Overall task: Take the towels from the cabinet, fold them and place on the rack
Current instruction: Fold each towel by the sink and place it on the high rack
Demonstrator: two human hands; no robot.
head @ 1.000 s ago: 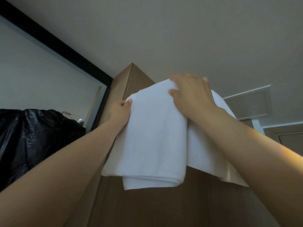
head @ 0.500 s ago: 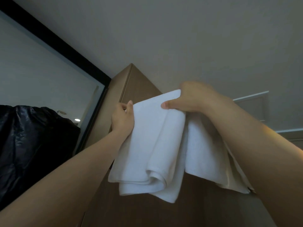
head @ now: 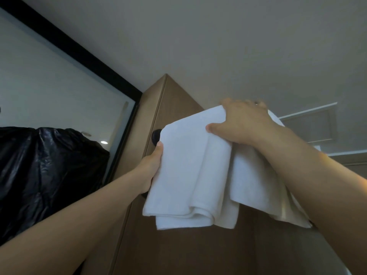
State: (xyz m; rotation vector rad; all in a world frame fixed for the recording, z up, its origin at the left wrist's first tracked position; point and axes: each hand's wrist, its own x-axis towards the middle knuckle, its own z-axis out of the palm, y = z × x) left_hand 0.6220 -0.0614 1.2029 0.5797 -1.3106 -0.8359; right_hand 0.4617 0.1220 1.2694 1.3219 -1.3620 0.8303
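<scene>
At the far left, a crinkled black plastic bag fills the lower edge of the view. Above and behind it a pale glass panel sits under a thick black frame that runs diagonally towards the middle. Just right of the frame stands the brown wooden cabinet, seen from below, its top corner meeting the plain ceiling. A small dark knob shows on the cabinet's left edge, just above the left hand. That hand reaches up from the lower left on a bare forearm and pinches the left edge of the white towel, with the thumb laid on the front of the cloth and the fingers hidden behind it. The towel is held high in front of the cabinet, folded into several layers that hang down in soft folds with the lower edges uneven. Its rightmost layer looks creamier, and whether that is a separate cloth cannot be told. The right hand grips the towel's bunched top edge, thumb on the near face and fingers curled over the top. Further right, a framed rectangular hatch is set into the ceiling.
</scene>
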